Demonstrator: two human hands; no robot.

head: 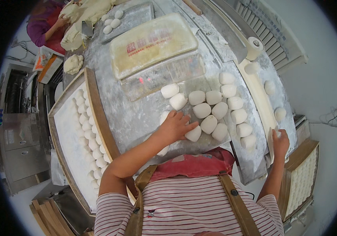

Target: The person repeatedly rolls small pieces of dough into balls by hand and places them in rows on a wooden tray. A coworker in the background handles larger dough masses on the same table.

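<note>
My left hand is palm down over the floury metal table. Its thumb and a finger close about a rounded white dough piece, while the other fingers spread over a neighbouring piece, partly hidden. Beyond them sits a cluster of similar dough pieces, and a column of more runs along the table's right part. At the near end of a narrow pale conveyor belt, my right hand pinches another dough piece, mostly covered by the fingers.
A wooden tray holding rows of dough pieces slants at left. A lidded plastic bin stands ahead. At far left a co-worker's hand touches a large dough mass. Stacked filled trays stand low at right.
</note>
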